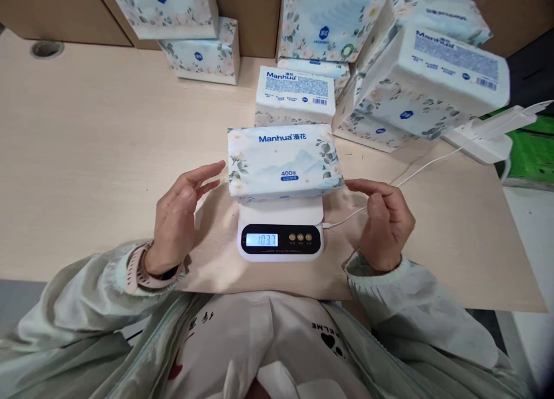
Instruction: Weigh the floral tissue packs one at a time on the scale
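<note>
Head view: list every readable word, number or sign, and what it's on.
"Manhua 漫花", "400张": front pack on the scale
"103.7", decimal point faint: scale display
"Manhua 漫花": pack just behind
"Manhua": upper right pack
"Manhua", upside down: far right pack
Seemingly "HELME", by a paw-like print: shirt
Too small or blurred: packs' fine print and logos, scale button labels, shirt's other characters.

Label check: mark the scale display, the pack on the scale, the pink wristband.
Scale display (pixel 262 240), head view: lit screen's middle.
Tissue pack (pixel 284 161), head view: upper face's middle.
Pink wristband (pixel 133 270), head view: strap.
</note>
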Tool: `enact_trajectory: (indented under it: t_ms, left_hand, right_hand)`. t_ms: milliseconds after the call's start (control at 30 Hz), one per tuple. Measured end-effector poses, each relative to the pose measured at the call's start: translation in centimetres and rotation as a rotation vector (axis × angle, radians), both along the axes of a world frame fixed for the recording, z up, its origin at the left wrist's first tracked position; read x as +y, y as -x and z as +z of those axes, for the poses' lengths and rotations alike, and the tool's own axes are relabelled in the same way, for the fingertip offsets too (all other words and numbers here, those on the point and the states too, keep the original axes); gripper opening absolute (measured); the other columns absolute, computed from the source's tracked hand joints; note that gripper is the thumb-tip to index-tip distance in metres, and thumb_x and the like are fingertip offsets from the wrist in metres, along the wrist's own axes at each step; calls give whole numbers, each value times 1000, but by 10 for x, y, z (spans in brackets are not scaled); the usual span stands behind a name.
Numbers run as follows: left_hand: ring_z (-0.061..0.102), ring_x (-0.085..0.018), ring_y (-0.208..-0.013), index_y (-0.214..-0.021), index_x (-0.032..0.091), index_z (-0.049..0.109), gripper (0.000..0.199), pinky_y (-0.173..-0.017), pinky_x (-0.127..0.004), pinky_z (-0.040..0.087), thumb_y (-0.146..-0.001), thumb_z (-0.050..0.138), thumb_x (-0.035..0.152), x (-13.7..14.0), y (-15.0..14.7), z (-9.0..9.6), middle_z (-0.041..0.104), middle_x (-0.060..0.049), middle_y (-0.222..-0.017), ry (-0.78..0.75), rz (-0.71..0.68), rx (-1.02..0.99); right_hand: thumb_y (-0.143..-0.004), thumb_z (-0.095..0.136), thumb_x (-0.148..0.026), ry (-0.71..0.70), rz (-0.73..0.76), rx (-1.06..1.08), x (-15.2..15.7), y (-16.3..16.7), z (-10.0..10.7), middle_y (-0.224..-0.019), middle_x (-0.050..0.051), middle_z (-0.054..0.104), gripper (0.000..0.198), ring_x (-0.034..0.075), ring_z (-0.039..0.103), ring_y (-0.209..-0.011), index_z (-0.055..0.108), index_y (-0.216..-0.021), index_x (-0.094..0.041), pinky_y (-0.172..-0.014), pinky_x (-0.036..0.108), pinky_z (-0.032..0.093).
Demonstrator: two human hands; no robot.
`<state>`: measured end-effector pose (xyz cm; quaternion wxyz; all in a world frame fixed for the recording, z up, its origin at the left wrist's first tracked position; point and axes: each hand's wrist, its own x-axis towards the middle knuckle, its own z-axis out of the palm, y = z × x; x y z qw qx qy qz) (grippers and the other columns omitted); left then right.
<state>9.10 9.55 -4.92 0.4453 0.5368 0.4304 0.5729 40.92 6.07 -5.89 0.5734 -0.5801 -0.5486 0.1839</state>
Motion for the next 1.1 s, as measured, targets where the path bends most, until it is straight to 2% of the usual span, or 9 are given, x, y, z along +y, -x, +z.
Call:
enact_trajectory:
  t_ms: [200,567,700,800,900,1000,1100]
  left_hand:
    - [75,-25,-133,-126,24,85,38,-107,-35,62,-110,58,47,1,1,-1,82,-8,-136,-38,-30,-34]
    - [76,-27,-129,-117,29,88,27,-113,-43,62,-106,64,36,-3,-2,8,84,-4,-128,19,-25,-5]
    - [71,-27,-139,-124,35,87,31,-125,-47,56,-108,60,38,-5,2,6,81,0,-137,17,-64,27]
    - [55,-29,-159,-144,37,77,40,-140,-52,38,-110,58,46,-6,2,1,69,2,-158,51,-183,41]
    - [41,-32,-168,-155,36,68,50,-145,-58,27,-110,55,53,-7,-3,0,58,2,-169,81,-319,53]
    - [43,-33,-166,-149,37,71,48,-141,-58,34,-110,53,57,-2,-8,7,59,2,-168,50,-327,32]
    - [50,-33,-161,-127,35,80,42,-136,-54,42,-104,63,64,20,2,19,69,3,-157,-35,-159,-78]
  right_hand:
    - [-107,62,-42,-27,10,-21,0,-2,-1,-109,5,85,25,26,79,-106,83,-111,-29,-97,46,62]
    - [-106,68,-43,-37,7,-11,0,0,-3,-107,5,84,22,24,79,-104,83,-109,-28,-98,45,61]
    - [-106,66,-48,1,42,-20,0,-2,-3,-110,5,84,27,25,78,-108,84,-114,-29,-103,48,61]
    - [-108,59,-54,78,149,-16,1,-2,4,-133,4,81,39,27,75,-127,78,-136,-34,-117,52,58]
    - [-109,53,-62,178,328,-66,5,2,21,-150,2,74,53,27,67,-143,63,-156,-40,-125,52,55]
    - [-107,53,-68,240,497,-155,20,14,47,-162,-1,65,67,28,58,-154,46,-168,-43,-129,53,52]
    - [-105,52,-73,284,667,-161,52,40,69,-178,-3,47,76,33,39,-168,40,-172,-40,-139,61,37]
